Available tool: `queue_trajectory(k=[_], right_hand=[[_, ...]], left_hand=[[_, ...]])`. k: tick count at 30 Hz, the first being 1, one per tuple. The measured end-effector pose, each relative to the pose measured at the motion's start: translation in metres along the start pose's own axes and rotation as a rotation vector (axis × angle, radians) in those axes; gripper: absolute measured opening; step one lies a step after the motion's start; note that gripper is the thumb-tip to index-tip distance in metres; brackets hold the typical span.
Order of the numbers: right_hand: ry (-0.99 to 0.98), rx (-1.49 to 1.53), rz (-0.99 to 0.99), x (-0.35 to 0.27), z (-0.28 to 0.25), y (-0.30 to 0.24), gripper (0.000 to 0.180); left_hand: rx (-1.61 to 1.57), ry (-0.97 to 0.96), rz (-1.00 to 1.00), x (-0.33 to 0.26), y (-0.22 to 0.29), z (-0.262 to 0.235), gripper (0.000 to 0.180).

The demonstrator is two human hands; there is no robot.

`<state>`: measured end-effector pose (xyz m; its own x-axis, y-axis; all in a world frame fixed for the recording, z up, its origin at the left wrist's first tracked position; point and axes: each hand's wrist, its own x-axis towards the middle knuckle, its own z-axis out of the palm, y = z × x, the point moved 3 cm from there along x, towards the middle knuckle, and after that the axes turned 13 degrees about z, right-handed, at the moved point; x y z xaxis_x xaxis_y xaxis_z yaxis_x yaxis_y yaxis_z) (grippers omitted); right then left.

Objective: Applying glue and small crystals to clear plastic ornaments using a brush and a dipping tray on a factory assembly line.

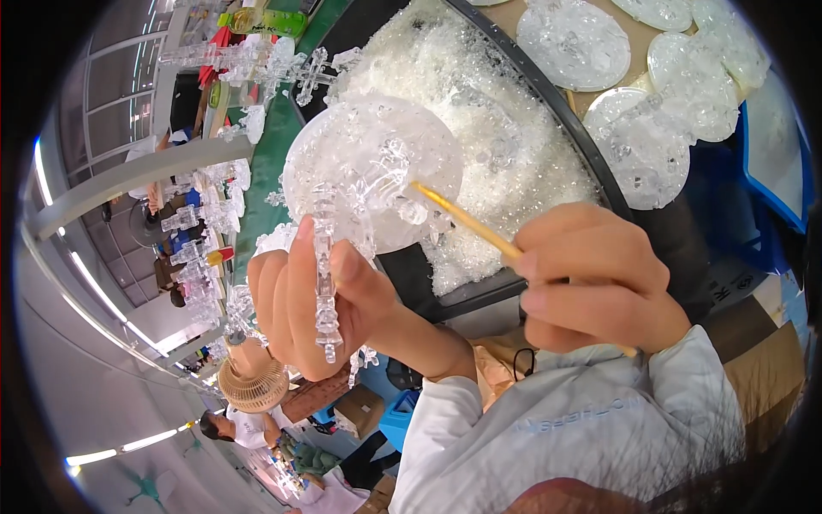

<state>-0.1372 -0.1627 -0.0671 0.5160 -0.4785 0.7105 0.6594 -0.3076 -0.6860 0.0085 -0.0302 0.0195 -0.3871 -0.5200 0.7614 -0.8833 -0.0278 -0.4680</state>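
My left hand is closed around a clear, faceted plastic stem. Beyond its fingertips is a round frosted disc with small clear pieces on its face; whether stem and disc are joined, I cannot tell. A thin wooden brush is pinched in my right hand, its yellowish tip at the clear pieces near the disc's right side. Behind the disc, a black tray holds a heap of white, glittering flakes.
Several round clear discs lie on brown board right of the tray. A blue bin stands at far right. Clear ornaments and a green bottle stand along the green table. A fan and people are at lower left.
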Motion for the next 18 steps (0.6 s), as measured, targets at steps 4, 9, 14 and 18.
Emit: queue_trajectory(k=[4,9,14,18], right_hand=[[-0.105,0.001,-0.028,0.0,0.002,0.006,0.02],[-0.033,-0.04,-0.025,0.003,-0.001,-0.001,0.019],[0.031,-0.12,0.007,0.008,-0.021,-0.016,0.012],[0.024,-0.172,0.055,0.045,-0.037,-0.059,0.013]], left_hand=[[0.001,0.025,0.003,0.0,0.0,0.002,0.029],[0.016,0.036,0.017,0.005,0.002,0.004,0.024],[-0.002,0.046,-0.019,0.008,-0.004,0.003,0.018],[0.054,-0.007,-0.096,0.005,-0.009,-0.002,0.017]])
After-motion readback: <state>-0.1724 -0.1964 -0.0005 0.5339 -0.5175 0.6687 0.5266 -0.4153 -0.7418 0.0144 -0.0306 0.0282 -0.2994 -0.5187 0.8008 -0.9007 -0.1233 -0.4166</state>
